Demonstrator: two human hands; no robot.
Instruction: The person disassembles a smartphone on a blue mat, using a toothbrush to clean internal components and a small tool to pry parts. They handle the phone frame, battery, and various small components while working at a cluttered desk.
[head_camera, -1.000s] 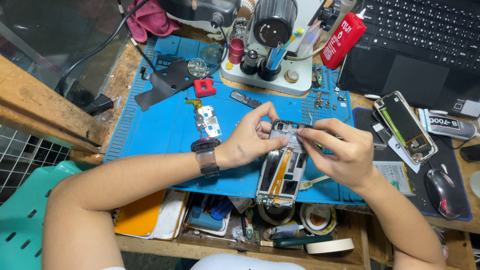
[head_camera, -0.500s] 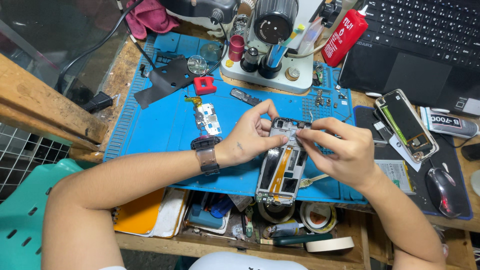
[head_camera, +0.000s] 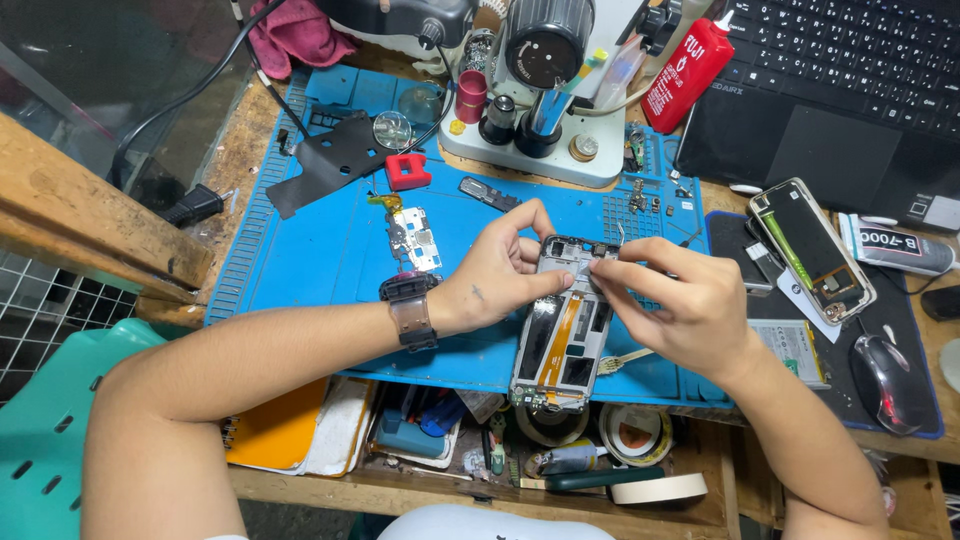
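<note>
Far left: teal plastic chair (head_camera: 50, 400) below the wooden table (head_camera: 120, 235) edge; a black plug (head_camera: 195, 205) lies on the wood beside the blue work mat (head_camera: 330, 250).

On the mat, left part: a black flat cover piece (head_camera: 330, 160), a small red block (head_camera: 407, 172), and a loose circuit board (head_camera: 412, 238) with a yellow flex tail. This board sits just beside the left wrist; a sweep of the forearm could push it off the mat.

Left hand (head_camera: 495, 275), wearing a dark wristwatch (head_camera: 408, 310), is curled around the upper left edge of the opened phone frame (head_camera: 562, 330), thumb and fingertips closed on it. The frame lies lengthwise on the mat, its lower end reaching the front edge of the mat, above an open shelf of tape rolls (head_camera: 630, 440) and clutter.

Right hand (head_camera: 680, 305) pinches at the top of the frame, forefinger and thumb pressed together on something small; what it grips is too small to tell.

Risks, as judged: the orange flex ribbon inside the frame is exposed, and a hard pull or slip at the top could tear it or a connector. A tiny part dropped here could fall into the shelf clutter and be lost.

Right of the hands: a second opened phone (head_camera: 812, 250), a mouse (head_camera: 885, 385), a red bottle (head_camera: 688, 75) standing near the microscope base (head_camera: 540, 150), close enough for an elbow to tip.
</note>
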